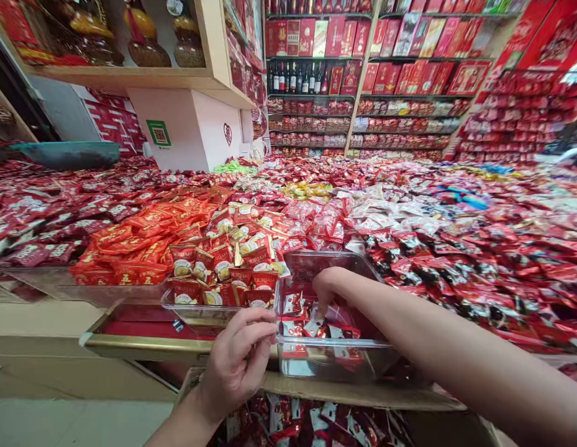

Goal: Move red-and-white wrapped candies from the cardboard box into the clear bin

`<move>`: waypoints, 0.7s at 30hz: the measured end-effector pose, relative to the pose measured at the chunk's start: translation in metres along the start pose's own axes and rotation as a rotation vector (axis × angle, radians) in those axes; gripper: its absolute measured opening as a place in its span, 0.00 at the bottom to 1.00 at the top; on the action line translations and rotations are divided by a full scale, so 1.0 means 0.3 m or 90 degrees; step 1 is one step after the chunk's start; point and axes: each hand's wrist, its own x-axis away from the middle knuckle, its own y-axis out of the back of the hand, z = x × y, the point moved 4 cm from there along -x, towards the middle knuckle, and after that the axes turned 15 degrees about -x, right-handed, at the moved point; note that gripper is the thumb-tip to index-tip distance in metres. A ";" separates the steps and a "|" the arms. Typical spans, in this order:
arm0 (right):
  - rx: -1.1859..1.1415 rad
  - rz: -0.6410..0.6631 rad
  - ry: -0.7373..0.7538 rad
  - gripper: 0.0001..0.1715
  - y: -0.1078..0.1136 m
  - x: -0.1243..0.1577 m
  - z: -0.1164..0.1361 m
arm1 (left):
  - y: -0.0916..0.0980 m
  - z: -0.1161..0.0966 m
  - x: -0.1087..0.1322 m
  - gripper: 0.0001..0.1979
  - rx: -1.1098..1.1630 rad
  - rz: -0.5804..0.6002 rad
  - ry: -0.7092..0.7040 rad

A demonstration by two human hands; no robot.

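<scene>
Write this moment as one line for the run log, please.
Left hand: at near left corner of clear bin | Right hand: inside clear bin, at candies | Left of clear bin: durian packets

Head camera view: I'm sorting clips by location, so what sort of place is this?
Probably a sweet shop: heaps of small wrapped packets, some labelled DURIAN, boxes and bottles on back shelves, and a green-framed QR code.

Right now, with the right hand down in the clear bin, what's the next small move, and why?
Probably nudge the packets into flatter order with the right hand: its fingers already reach down among them, and they lie loosely at mixed angles. The left hand, by the left edge of the clear bin, could steady it.
</scene>
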 end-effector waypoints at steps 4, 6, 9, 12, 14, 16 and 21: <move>-0.015 -0.127 0.067 0.31 0.009 0.008 0.031 | -0.002 -0.017 -0.008 0.17 0.001 0.002 -0.005; -0.037 -0.156 0.122 0.35 0.005 0.013 0.060 | -0.003 -0.019 -0.011 0.17 -0.001 0.000 -0.004; -0.065 -0.081 0.182 0.43 -0.021 0.009 0.093 | -0.006 -0.017 -0.015 0.16 -0.010 -0.002 -0.006; -0.154 0.076 0.184 0.40 -0.058 -0.005 0.085 | -0.009 -0.017 -0.017 0.16 -0.019 -0.001 -0.009; -0.247 0.132 0.175 0.33 -0.071 -0.017 0.068 | -0.010 -0.018 -0.017 0.16 -0.021 -0.005 -0.011; -0.311 0.116 0.150 0.27 -0.071 -0.032 0.050 | -0.010 -0.018 -0.016 0.16 -0.021 -0.007 -0.011; -0.304 -0.069 0.075 0.20 -0.021 -0.052 0.045 | -0.012 -0.018 -0.013 0.17 -0.020 -0.003 -0.009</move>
